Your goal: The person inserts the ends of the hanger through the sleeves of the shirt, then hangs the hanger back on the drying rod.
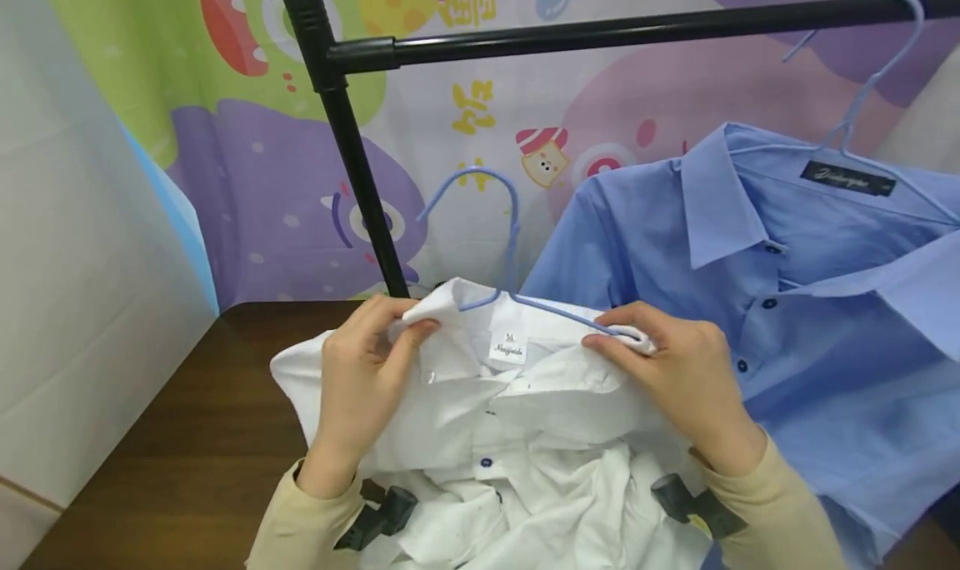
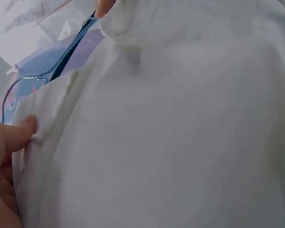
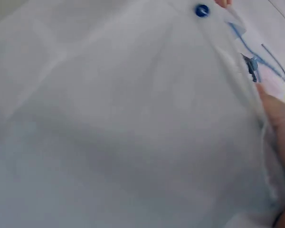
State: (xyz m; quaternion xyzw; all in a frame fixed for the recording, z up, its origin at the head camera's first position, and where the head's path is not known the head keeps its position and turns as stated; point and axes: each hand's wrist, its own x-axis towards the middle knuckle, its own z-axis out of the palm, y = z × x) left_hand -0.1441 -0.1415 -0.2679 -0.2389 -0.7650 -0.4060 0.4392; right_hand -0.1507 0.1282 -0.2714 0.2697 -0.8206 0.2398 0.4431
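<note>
A white button-up shirt with a white neck label is held up in front of me. Inside its collar sits a blue wire hanger, its hook rising above the neckline. My left hand pinches the collar's left side between thumb and fingers; the left wrist view shows that thumb on the white cloth. At the collar's right side, my right hand pinches the cloth together with the hanger's right arm. White fabric fills most of the right wrist view, with a dark blue button near its top.
A black rack stands behind, its bar running across the top. From it a light blue shirt hangs on another blue hanger at right. Below lies a brown wooden table. A cartoon-print curtain covers the back.
</note>
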